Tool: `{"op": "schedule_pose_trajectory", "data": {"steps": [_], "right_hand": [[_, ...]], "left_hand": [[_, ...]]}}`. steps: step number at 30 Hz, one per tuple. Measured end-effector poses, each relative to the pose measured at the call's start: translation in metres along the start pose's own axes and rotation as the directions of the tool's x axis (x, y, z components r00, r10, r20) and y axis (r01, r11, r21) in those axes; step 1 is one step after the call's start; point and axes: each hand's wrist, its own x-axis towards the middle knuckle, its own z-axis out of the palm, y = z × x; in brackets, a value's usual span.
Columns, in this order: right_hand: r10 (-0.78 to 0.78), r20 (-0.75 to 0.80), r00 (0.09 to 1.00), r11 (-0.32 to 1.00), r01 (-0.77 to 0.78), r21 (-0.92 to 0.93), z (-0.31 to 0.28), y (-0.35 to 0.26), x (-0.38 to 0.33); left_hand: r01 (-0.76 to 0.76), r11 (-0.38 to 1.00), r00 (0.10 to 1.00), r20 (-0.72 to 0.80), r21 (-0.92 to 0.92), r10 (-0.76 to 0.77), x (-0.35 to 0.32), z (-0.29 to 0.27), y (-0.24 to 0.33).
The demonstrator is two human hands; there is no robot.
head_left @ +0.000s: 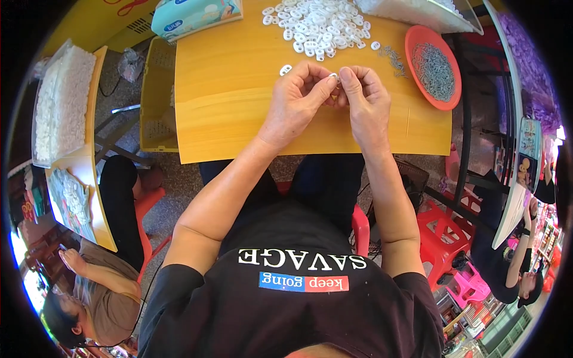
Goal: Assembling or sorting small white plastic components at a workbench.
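Observation:
Above the yellow table (227, 119), my left hand (298, 101) and my right hand (365, 104) meet at the fingertips. A small white plastic piece (333, 76) is pinched by my left thumb and fingers. My right thumb and fingers are closed right beside it; whatever they grip is hidden. One loose white piece with two holes (285, 70) lies just beyond my left hand. Farther back is a heap of similar white pieces (319, 30). A red bowl (456, 89) at the right holds small grey metal screws or pins (434, 70), and several more (392, 59) lie loose beside it.
A blue tissue pack (197, 17) and a clear bin (418, 15) sit at the far edge. A yellow crate (156, 143) stands left of the table. Another person (101, 292) sits at a side table (98, 209); red stools (439, 238) stand at the right.

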Motion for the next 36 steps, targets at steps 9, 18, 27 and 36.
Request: {"op": "schedule_pose_trajectory", "data": {"steps": [9,18,27,36], "right_hand": [[-0.056,-0.007,0.998,0.995,0.055,-0.078,0.004,0.001,-0.002],[-0.003,0.073,0.997,1.0,0.004,-0.022,-0.01,-0.004,0.0],[0.112,0.213,0.971,0.993,-0.104,-0.049,-0.026,-0.023,0.004],[0.012,0.156,0.988,0.994,0.005,-0.106,-0.018,-0.018,0.005]], "left_hand": [[-0.008,0.998,1.0,-0.02,0.062,0.01,0.002,-0.001,-0.002],[-0.02,0.995,0.999,0.027,0.099,0.018,0.003,0.0,-0.003],[-0.009,0.994,0.999,0.045,0.109,0.004,0.002,-0.004,-0.003],[0.01,0.989,1.0,0.024,0.151,-0.014,0.004,-0.002,-0.001]]}}
